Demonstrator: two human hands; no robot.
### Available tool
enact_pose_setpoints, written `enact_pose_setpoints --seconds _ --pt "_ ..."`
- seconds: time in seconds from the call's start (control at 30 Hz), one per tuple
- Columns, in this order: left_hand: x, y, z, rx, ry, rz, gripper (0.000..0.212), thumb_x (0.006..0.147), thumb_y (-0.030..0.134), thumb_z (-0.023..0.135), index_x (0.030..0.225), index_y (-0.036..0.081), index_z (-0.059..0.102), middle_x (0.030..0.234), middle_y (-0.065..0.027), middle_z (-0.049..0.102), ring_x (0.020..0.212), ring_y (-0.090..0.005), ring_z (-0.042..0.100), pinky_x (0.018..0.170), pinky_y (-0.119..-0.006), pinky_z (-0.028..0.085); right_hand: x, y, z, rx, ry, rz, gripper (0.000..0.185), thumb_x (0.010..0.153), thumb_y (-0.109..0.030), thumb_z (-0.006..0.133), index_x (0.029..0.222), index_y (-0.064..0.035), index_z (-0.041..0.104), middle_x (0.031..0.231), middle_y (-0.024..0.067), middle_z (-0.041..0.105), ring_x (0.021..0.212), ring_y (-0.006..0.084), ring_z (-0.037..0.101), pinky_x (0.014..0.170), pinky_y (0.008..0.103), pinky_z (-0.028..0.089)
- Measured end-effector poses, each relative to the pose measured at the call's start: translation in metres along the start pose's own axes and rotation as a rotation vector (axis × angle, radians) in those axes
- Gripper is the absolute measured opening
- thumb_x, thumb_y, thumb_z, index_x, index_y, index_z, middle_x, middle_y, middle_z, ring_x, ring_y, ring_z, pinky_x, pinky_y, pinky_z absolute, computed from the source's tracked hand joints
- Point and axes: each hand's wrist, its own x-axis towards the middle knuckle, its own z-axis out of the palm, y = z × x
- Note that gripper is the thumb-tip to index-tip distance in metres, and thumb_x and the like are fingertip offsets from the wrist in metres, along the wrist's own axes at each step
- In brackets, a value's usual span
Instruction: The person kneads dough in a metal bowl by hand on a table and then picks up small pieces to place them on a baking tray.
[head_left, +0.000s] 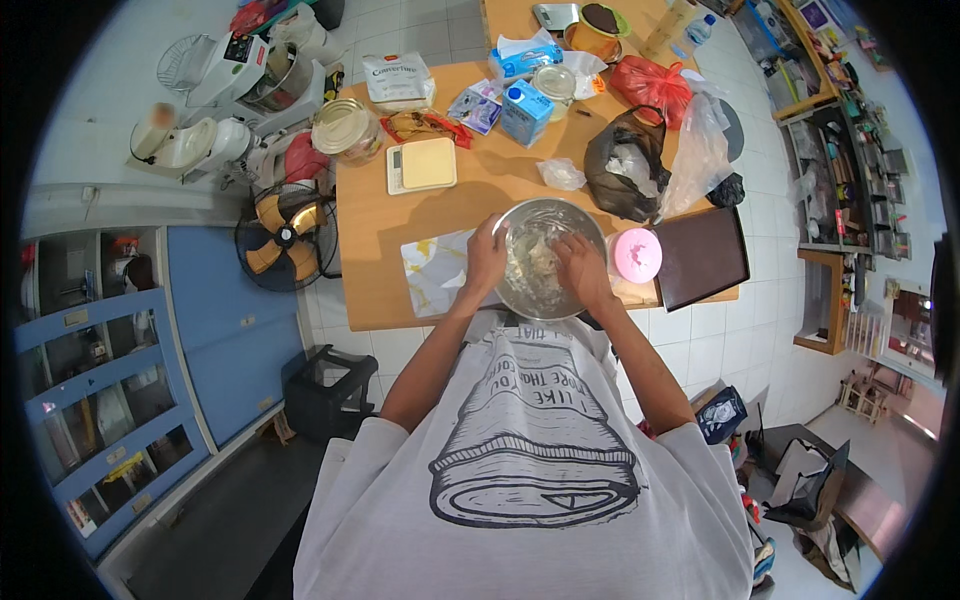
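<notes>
A round metal mixing bowl stands at the table's near edge, close against the white shirt. Inside it lies a pale, sticky dough, with smears of flour or dough up the wall. My left hand grips the bowl's left rim, thumb on the inside. Down in the bowl, my right hand has its fingers curled into the right side of the dough; the fingertips are partly hidden. A marble-patterned sheet lies flat to the left of the bowl. Just right of the bowl sits a pink round lid or container.
Farther back on the wooden table are a kitchen scale, a large lidded jar, a blue carton and a black plastic bag. A dark baking tray overhangs the right edge. A fan stands left.
</notes>
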Motion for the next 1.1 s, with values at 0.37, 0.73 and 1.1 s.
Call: enact_pose_setpoints --seconds 0.37,0.73,1.1 --pt "-0.001 -0.010 0.003 -0.022 -0.019 -0.049 0.029 0.103 0.017 0.055 0.122 -0.004 0.062 0.115 -0.0280 0.066 0.108 -0.0472 0.062 0.092 -0.048 0.049 -0.052 -0.040 -0.033 -0.181 -0.406 0.065 0.036 0.087 -0.024 0.067 0.120 -0.0104 0.069 0.123 0.0111 0.069 0.127 0.0315 0.056 0.106 0.0543 0.042" --pt "-0.001 -0.010 0.003 0.062 -0.030 -0.002 0.030 0.104 0.018 0.054 0.123 -0.004 0.061 0.116 -0.0280 0.065 0.108 -0.0478 0.061 0.091 -0.048 0.049 -0.028 -0.049 0.020 -0.262 -0.316 0.118 0.040 0.089 -0.029 0.062 0.123 -0.0096 0.068 0.138 0.0114 0.061 0.143 0.0338 0.042 0.111 0.0686 0.029" --pt "-0.001 -0.007 0.001 0.025 0.024 0.060 0.027 0.103 0.016 0.054 0.121 -0.003 0.061 0.110 -0.0272 0.066 0.103 -0.0472 0.063 0.086 -0.048 0.050 0.021 -0.024 -0.025 0.181 -0.462 0.184 0.031 0.084 -0.026 0.068 0.105 -0.0048 0.075 0.114 0.0214 0.070 0.117 0.0391 0.064 0.102 0.0579 0.047"
